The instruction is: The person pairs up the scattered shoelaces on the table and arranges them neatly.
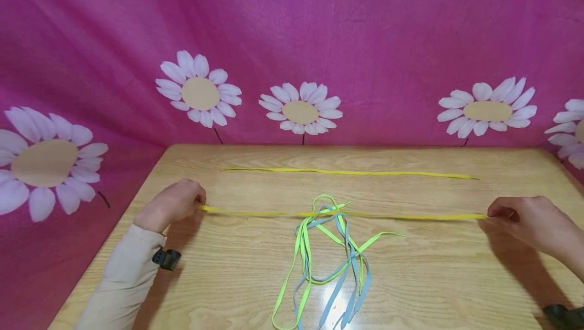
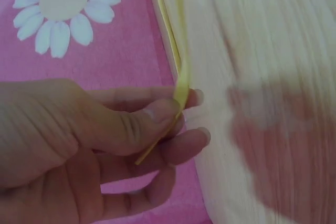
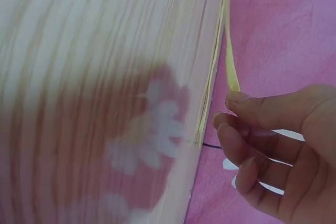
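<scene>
A yellow shoelace [image 1: 264, 214] is stretched nearly straight across the table, held at both ends. My left hand [image 1: 175, 203] pinches its left end; in the left wrist view the thumb presses the lace [image 2: 181, 90] against the fingers, and a short tip sticks out below. At the other end my right hand [image 1: 531, 221] pinches the lace [image 3: 231, 72] between thumb and index finger. A second yellow shoelace [image 1: 351, 172] lies straight along the table farther back. Under the held lace's middle sits a loose tangle of neon green [image 1: 305, 249] and grey-blue shoelaces [image 1: 353, 279].
The wooden table [image 1: 228, 279] has a glossy surface with a bright reflection near the front. Behind it and on the left hangs a magenta cloth [image 1: 388, 41] printed with white daisies. A dark strap device [image 1: 167, 259] is on the left wrist, another at lower right.
</scene>
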A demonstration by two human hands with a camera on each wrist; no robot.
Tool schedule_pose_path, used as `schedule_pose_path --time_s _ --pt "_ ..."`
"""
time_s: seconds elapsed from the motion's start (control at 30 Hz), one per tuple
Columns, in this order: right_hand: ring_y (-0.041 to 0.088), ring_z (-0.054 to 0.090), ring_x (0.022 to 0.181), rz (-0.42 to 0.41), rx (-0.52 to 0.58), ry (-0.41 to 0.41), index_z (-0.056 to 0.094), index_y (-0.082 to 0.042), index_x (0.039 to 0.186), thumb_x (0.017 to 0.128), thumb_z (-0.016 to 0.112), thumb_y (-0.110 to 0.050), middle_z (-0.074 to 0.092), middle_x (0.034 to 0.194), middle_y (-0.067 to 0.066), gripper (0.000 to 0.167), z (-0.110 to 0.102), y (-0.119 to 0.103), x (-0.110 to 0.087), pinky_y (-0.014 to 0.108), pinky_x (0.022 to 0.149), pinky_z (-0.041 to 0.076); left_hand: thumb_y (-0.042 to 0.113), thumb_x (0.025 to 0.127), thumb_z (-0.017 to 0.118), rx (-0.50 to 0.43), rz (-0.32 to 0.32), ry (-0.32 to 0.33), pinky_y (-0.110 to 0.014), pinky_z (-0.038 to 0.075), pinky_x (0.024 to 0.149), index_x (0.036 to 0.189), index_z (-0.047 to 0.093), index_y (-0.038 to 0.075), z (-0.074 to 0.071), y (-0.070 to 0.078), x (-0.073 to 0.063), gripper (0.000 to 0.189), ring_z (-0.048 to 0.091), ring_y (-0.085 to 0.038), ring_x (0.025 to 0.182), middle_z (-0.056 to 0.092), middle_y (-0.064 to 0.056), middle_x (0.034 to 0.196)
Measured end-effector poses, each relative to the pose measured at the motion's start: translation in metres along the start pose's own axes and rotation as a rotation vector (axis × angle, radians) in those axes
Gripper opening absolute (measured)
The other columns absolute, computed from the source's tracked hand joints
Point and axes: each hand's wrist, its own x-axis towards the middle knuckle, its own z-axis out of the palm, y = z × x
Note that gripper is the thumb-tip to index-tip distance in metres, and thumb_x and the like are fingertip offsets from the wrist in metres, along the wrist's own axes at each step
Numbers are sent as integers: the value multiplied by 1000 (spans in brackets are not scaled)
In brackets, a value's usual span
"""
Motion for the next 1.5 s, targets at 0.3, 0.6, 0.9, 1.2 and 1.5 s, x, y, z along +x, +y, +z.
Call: schedule_pose_path --time_s 0.3,0.6,0.9,1.2,1.5 --pt "-6 38 56 3 -17 9 61 -19 69 60 82 2 47 62 -17 31 3 14 1 25 49 36 -8 80 66 -42 47 88 -35 47 64 77 67 4 3 -17 10 13 55 -17 69 63 -3 74" --pt "-5 39 56 41 -13 23 64 -18 71 62 82 2 49 63 -14 29 11 30 4 27 50 38 -7 83 66 -103 38 190 -33 41 62 77 65 2 11 -29 28 11 49 -16 67 49 1 66" --pt "-6 43 56 63 7 43 64 -19 70 65 84 -3 54 62 -14 26 21 44 15 28 50 40 -2 83 65 -80 7 187 -38 50 69 83 68 2 15 -35 52 5 62 -21 75 66 -4 78" --pt "2 46 56 112 43 12 67 -17 71 69 83 -6 57 61 -10 19 23 50 44 30 52 39 -14 76 52 -4 -32 217 -34 43 61 74 63 5 25 -46 69 22 52 -19 67 58 -2 71" --pt "13 51 60 176 73 -43 68 -11 76 74 79 -5 61 65 -2 12 27 50 59 34 53 40 -8 81 61 42 -67 269 -43 50 68 78 66 4 30 -51 74 14 62 -27 75 65 -7 76"
